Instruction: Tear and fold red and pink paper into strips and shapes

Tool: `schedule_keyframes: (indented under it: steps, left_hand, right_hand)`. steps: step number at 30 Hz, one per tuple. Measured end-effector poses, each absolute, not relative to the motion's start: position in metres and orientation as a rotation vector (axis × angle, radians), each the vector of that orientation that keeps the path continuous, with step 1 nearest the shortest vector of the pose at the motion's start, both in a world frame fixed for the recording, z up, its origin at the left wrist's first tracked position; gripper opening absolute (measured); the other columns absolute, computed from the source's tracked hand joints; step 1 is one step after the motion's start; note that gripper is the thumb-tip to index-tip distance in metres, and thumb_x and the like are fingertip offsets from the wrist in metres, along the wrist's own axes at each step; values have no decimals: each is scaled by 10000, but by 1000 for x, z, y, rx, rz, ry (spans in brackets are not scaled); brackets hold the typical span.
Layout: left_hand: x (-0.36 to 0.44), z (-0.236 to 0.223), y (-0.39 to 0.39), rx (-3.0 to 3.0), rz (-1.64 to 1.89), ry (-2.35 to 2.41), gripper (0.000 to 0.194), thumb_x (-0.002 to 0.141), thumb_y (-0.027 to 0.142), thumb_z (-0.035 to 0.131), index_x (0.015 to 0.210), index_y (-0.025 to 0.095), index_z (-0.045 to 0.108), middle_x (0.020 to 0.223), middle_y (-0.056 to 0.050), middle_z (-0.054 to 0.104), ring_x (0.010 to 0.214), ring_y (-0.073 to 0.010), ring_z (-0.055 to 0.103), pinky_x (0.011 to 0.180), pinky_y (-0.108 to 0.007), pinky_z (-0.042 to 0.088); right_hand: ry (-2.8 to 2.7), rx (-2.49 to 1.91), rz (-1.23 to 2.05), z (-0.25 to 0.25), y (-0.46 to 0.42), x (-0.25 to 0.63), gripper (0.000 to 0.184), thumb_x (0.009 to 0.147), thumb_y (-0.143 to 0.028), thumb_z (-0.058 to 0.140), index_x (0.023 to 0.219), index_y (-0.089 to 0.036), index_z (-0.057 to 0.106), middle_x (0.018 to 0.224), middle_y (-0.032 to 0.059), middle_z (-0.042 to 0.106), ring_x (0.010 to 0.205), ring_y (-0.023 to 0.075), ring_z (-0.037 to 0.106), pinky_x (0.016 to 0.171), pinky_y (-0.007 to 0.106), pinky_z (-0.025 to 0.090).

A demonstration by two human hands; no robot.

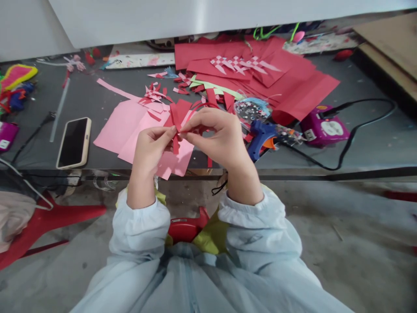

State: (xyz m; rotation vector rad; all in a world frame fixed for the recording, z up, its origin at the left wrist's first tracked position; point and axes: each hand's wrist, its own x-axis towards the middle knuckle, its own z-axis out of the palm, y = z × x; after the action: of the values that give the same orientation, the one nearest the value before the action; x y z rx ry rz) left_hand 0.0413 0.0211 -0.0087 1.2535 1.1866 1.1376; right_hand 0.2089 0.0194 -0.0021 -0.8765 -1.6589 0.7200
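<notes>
Red paper strips (179, 112) are pinched between my two hands above the table's front edge. My left hand (150, 145) is closed on them, thumb and forefinger together. From the other side, my right hand (217, 135) pinches the strips too, its fingertips almost touching the left ones. Some strip ends fan upward and one hangs below my fingers. Whether the strips are folded or woven together cannot be made out. Pink paper sheets (114, 128) lie beneath and left of my hands. Small red and pink scraps (154, 93) are scattered just beyond them.
Red sheets (276, 87) bear several woven checkered pieces (239, 64). At right are a blue glue gun (259, 139), a purple box (324, 126) with a black cable, and cardboard (391, 39). A phone (74, 142) and a glue stick (60, 108) lie left.
</notes>
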Motion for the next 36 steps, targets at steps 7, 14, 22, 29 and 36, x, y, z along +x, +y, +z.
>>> schedule_keyframes:
  steps: [7,14,22,29,36]
  left_hand:
    - [44,-10,21,1205,1182,1286,357,841,408,678,570,197,583,527,23,553,474,-80,518,505,-210,445]
    - [44,-12,21,1259,1193,1263,470,817,580,702,571,202,571,561,7,597,542,-115,614,563,-241,543]
    - [41,-9,19,1276,1149,1224,316,804,455,733,652,179,704,652,-25,708,573,-118,645,541,-216,540]
    - [41,-8,17,1305,1080,1243,223,867,327,663,756,154,749,703,-56,738,588,-121,665,572,-228,547]
    - [39,-4,13,1468,980,1165,184,861,259,660,734,149,737,664,-22,720,562,-85,624,572,-193,517]
  right_hand:
    - [-1745,-889,715,-6,21,205,156,767,-98,662,782,-219,759,793,16,723,715,148,640,642,292,506]
    - [-1772,-901,664,-8,22,202,163,753,-93,667,756,-225,763,764,14,710,673,147,599,628,295,479]
    - [-1804,-852,682,-9,20,203,34,788,-241,791,762,-242,769,740,-1,684,635,130,519,610,297,432]
    - [-1522,-1008,663,-11,29,212,236,906,-497,677,949,-268,712,845,7,641,715,127,560,638,277,464]
    - [-1587,-1014,963,-12,33,221,417,879,-621,652,791,-213,642,729,-2,613,635,104,523,592,266,451]
